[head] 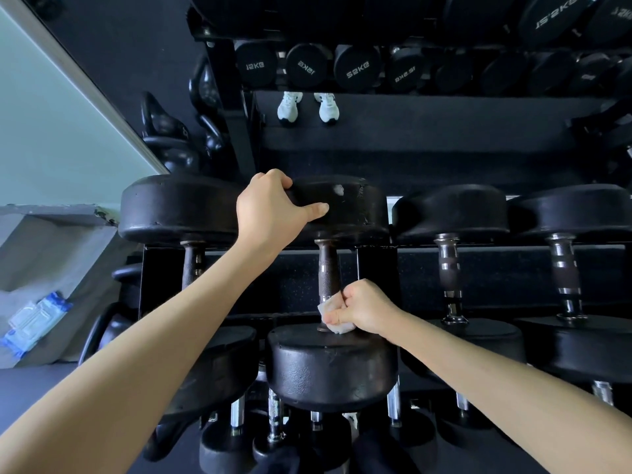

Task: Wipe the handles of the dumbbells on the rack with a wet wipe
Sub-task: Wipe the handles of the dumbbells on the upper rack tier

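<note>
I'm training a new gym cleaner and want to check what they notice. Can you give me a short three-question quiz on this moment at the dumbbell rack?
1. True or false: the right hand holds the wet wipe against the dumbbell handle.
2. The left hand: A) hangs idle B) grips the dumbbell's far head C) holds the wet wipe.
3. Fill in: the wet wipe sits at the handle's ___ end (near or far from the person).
Key: 1 true; 2 B; 3 near.
</note>
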The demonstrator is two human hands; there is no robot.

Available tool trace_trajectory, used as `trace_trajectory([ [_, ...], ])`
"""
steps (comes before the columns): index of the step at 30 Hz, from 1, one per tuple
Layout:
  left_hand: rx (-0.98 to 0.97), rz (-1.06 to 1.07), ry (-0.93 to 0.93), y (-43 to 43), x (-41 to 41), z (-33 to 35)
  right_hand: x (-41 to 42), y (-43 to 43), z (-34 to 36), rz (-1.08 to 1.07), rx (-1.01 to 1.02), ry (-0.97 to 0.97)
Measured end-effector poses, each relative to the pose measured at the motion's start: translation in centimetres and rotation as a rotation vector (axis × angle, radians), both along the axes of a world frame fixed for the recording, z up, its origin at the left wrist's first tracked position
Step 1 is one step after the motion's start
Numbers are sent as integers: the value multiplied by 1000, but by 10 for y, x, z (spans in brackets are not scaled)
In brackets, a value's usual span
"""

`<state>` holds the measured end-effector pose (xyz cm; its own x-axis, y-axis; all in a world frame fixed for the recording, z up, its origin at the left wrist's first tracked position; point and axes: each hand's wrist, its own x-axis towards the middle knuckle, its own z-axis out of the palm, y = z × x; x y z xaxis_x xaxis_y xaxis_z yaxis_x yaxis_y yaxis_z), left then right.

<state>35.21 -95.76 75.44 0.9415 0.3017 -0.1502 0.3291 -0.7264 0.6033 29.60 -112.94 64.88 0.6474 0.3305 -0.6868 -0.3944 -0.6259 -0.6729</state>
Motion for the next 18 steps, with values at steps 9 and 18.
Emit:
trace_trajectory([
  [9, -7, -7, -14, 0, -1, -2, -3, 27, 10, -470, -87, -38],
  [18, -6, 3, -24, -1, -1, -3, 13, 20, 14, -706, 372, 182],
])
